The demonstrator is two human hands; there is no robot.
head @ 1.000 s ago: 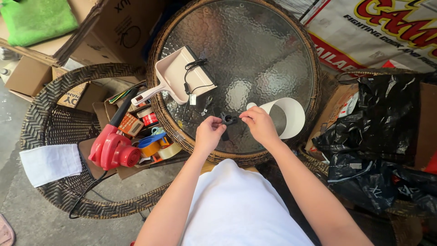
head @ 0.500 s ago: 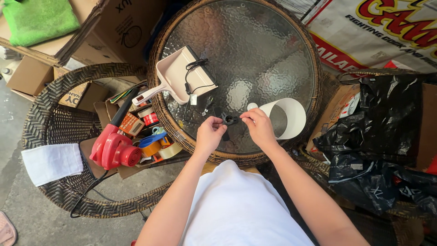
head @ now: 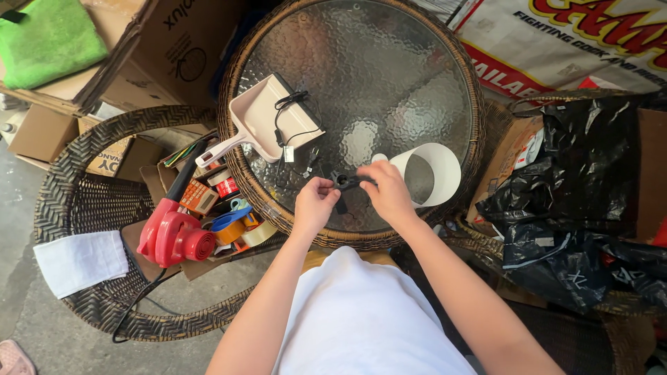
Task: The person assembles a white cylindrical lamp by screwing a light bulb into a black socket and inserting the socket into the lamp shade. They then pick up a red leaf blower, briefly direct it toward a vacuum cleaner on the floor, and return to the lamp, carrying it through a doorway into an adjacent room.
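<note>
Over the near edge of a round glass-topped wicker table (head: 389,62), my left hand (head: 314,205) and my right hand (head: 388,193) pinch a small black part (head: 343,182) between them, the fingers of both closed on it. A thin black cable (head: 292,125) runs from near the part up onto a beige dustpan (head: 267,121) lying on the table's left side. A white paper ring (head: 434,173) stands just right of my right hand.
Left of the table, a wicker chair (head: 90,201) holds a red blower (head: 170,236), tape rolls (head: 240,226), small boxes and a white cloth (head: 80,260). Cardboard boxes (head: 139,55) and a green cloth (head: 48,38) sit far left. Black plastic bags (head: 583,201) pile at the right.
Both hands stay at the table's near edge, the fingers shifting slightly on the small black part. Nothing else has moved.
</note>
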